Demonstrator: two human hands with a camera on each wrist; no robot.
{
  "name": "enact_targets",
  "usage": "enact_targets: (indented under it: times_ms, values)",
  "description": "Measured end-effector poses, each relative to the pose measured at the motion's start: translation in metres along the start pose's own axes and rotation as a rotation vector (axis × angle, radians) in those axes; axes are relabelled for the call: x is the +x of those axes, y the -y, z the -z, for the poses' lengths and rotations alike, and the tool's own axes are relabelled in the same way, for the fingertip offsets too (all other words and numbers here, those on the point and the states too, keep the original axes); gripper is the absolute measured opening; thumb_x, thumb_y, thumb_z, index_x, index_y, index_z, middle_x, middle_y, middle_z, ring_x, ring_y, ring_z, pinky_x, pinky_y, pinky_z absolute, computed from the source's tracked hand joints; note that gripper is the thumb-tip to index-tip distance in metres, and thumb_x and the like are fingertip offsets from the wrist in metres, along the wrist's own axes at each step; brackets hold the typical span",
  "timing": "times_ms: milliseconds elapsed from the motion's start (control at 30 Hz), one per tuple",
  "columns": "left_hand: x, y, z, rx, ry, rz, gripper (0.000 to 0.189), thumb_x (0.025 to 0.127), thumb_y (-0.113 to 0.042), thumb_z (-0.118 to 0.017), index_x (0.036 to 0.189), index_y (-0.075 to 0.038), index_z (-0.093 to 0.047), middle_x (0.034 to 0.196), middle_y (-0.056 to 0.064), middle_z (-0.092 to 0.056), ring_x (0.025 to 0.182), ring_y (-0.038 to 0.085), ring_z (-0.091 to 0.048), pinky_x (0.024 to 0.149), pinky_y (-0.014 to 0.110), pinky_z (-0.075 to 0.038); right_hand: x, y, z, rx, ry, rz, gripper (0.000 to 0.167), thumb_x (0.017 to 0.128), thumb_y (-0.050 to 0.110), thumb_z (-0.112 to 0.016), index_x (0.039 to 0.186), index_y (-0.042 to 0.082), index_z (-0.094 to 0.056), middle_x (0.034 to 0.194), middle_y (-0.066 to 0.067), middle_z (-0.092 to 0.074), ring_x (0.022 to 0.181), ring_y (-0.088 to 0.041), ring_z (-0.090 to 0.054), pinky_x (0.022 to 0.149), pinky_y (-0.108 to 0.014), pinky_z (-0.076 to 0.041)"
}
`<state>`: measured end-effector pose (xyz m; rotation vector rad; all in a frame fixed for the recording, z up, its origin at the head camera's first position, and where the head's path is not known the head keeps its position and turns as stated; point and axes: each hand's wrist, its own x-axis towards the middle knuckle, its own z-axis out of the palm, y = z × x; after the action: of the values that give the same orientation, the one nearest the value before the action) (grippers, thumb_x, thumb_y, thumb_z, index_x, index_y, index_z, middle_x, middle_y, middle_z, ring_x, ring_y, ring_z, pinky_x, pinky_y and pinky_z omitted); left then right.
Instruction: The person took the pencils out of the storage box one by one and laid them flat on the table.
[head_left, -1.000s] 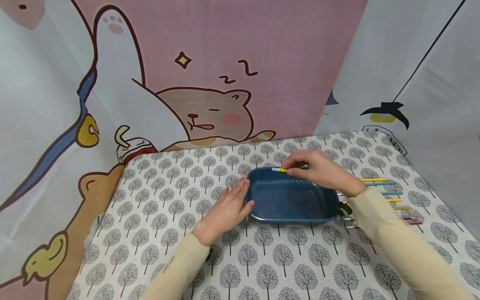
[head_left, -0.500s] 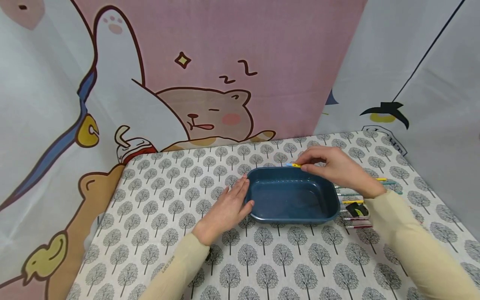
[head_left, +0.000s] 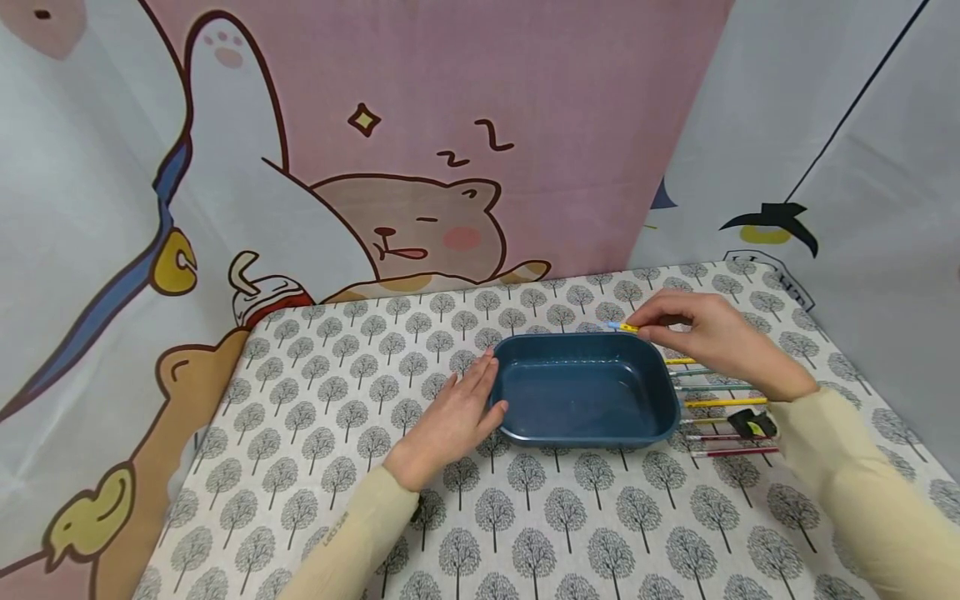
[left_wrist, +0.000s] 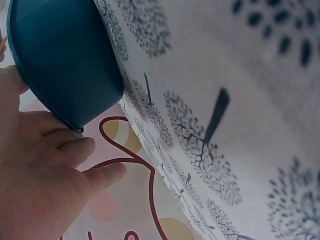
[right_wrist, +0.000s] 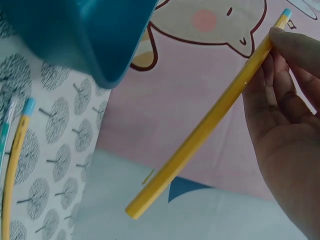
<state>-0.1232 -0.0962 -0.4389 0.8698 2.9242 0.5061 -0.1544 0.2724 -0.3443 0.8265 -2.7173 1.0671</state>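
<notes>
A dark blue rectangular dish [head_left: 585, 437] stands on the tree-print cloth. My left hand [head_left: 453, 417] rests its fairly straight fingers against the dish's left end; in the left wrist view the fingers [left_wrist: 75, 150] lie along the rim. Past the dish's back right corner, my right hand [head_left: 705, 333] pinches a yellow pencil [right_wrist: 200, 130] near its light blue end, between thumb and fingertips. The pencil's long plain end slants away below the hand in the right wrist view, raised off the cloth.
To the dish's right lies a row of several pencils, among them a yellow pencil [head_left: 727, 402] and a dark red pencil [head_left: 735, 452]. The tree-print cloth [head_left: 337, 483] covers the table. Behind it hangs a cartoon-print curtain [head_left: 585, 125].
My right hand has moved right with the yellow pencil, from over the dish's back rim to beyond its back right corner. My left hand and the dish have stayed put.
</notes>
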Motion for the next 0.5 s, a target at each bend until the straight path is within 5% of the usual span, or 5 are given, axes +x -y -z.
enact_targets:
  times_ms: [200, 500]
  values:
    - [0.000, 0.000, 0.000, -0.011, -0.001, -0.001, 0.071, 0.110, -0.042, -0.045, 0.163, 0.000, -0.022, 0.172, 0.010, -0.009, 0.157, 0.025, -0.016, 0.123, 0.059, -0.024, -0.009, -0.012, 0.006, -0.018, -0.037, -0.017, 0.027, 0.093, -0.002, -0.074, 0.109, 0.019, -0.079, 0.107, 0.005, -0.072, 0.095, -0.002, -0.063, 0.079, -0.010, -0.051]
    - [0.000, 0.001, 0.000, -0.015, 0.005, 0.005, 0.071, 0.110, -0.043, -0.044, 0.163, -0.001, -0.021, 0.172, 0.009, -0.008, 0.157, 0.024, -0.014, 0.123, 0.059, -0.023, -0.023, -0.028, 0.015, -0.036, -0.032, -0.168, 0.021, 0.097, 0.008, -0.074, 0.111, 0.023, -0.079, 0.108, 0.005, -0.073, 0.094, -0.004, -0.064, 0.079, -0.009, -0.048]
